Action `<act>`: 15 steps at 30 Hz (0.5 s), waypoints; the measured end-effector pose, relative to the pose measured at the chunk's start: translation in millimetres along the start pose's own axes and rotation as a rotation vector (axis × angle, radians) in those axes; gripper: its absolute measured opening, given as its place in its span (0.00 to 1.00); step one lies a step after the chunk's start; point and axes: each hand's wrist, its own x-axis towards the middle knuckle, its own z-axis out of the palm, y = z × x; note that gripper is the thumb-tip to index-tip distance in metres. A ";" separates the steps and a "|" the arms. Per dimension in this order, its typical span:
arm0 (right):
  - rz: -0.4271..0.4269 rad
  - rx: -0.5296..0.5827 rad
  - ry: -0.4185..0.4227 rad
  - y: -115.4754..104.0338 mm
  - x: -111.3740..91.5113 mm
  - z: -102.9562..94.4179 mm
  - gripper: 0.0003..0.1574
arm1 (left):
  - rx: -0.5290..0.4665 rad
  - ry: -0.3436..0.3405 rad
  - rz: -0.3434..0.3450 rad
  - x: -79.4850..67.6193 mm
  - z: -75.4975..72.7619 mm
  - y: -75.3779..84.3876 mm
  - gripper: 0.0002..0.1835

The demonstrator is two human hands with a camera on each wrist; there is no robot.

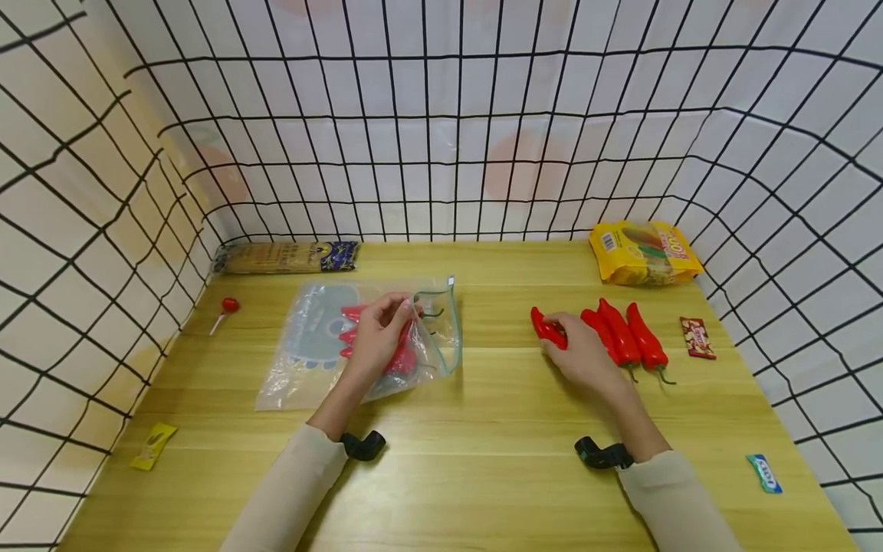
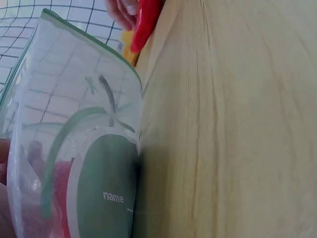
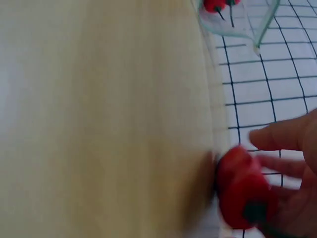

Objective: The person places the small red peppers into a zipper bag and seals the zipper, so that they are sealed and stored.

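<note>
My left hand [image 1: 378,331] pinches the upper layer of a clear zip bag [image 1: 283,383] near its mouth, which gapes to the right. Several red peppers [image 1: 400,360] lie inside, their stems toward the mouth; the hand covers part of them. In the left wrist view, the bag's printed panel [image 2: 106,188] reads "name". My right hand [image 1: 586,354] has its fingers curled about one red pepper [image 1: 548,330], low over the table. The right wrist view shows this pepper [image 3: 242,188] blurred, stem end toward the camera. Beside that hand lie three more red peppers [image 1: 645,337].
Behind the bag lies a noodle-like packet [image 1: 286,257]; a yellow bag [image 1: 645,253] stands back right. A lollipop [image 1: 228,308] and yellow sachet [image 1: 154,446] lie left, a red-brown packet [image 1: 697,338] and blue-green packet [image 1: 764,474] right. Black wire mesh [image 1: 428,119] surrounds the wooden table [image 1: 476,491].
</note>
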 end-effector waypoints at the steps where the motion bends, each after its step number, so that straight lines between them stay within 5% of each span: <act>1: -0.018 0.000 -0.019 -1.8 0.6 2.9 0.32 | 0.005 0.000 -0.004 -1.8 -0.5 4.4 0.14; 5: -0.049 -0.024 -0.068 -7.3 -2.3 6.9 0.38 | 0.000 0.010 -0.008 -4.2 -3.3 9.4 0.14; 9: 0.006 -0.057 -0.074 -8.2 -11.7 0.3 0.45 | -0.007 0.015 -0.010 -3.7 -5.8 11.8 0.14; 15: 0.081 -0.102 -0.124 -7.6 -18.8 -6.7 0.39 | -0.031 -0.001 -0.010 -3.2 -7.2 14.9 0.15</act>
